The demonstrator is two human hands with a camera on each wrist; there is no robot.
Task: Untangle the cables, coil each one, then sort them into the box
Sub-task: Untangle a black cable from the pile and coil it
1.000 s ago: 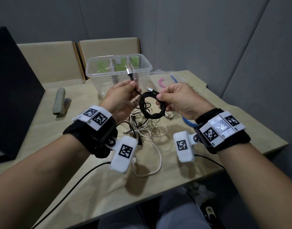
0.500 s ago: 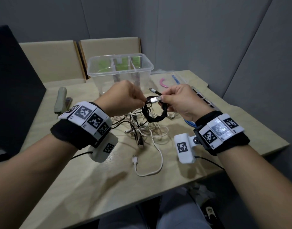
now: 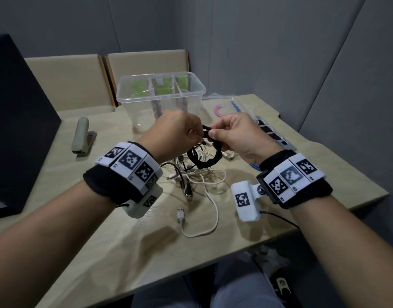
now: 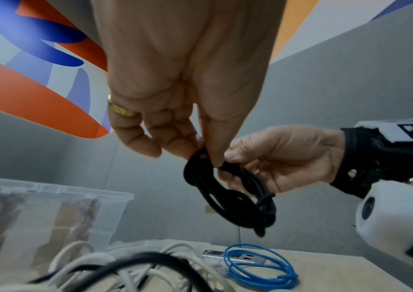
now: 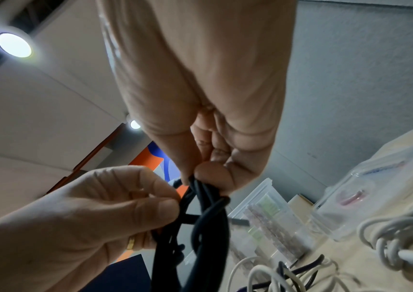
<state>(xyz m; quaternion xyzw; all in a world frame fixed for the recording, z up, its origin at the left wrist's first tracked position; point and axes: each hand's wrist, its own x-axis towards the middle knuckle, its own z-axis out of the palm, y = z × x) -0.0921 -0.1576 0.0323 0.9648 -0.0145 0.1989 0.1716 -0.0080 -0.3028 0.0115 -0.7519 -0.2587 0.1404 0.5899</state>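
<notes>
We hold the black cable point(image 3: 205, 152), wound into a small coil, up in the air between our two hands, above the pile of loose cables point(image 3: 191, 174) on the worktop point(image 3: 102, 241). The right hand point(image 3: 237, 136) is clamped on the coil's upper side, thumb and fingers pinching the turns together so the loops cannot spring apart. The left hand point(image 3: 175, 134) pinches the same bundle just beside the right thumb; in the left wrist view its thumb and forefinger close on the top of the loops, likely to tuck the loose end round or through the coil, though the end itself is hidden between the fingers. Holding it raised keeps the coil free of the tangle below, so nothing snags as we finish it.

Beyond the hands stands the clear box point(image 3: 197, 90) with its dividers, open at the top and within easy reach, which we judge is where this coil goes once it is secured. Below the right wrist a blue cable point(image 4: 260, 264) lies coiled on the worktop. Under the left hand the white and black cables remain knotted together, one white cable point(image 3: 204, 210) trailing toward us. Off to the left of the left hand lies a stapler point(image 3: 82, 138).
</notes>
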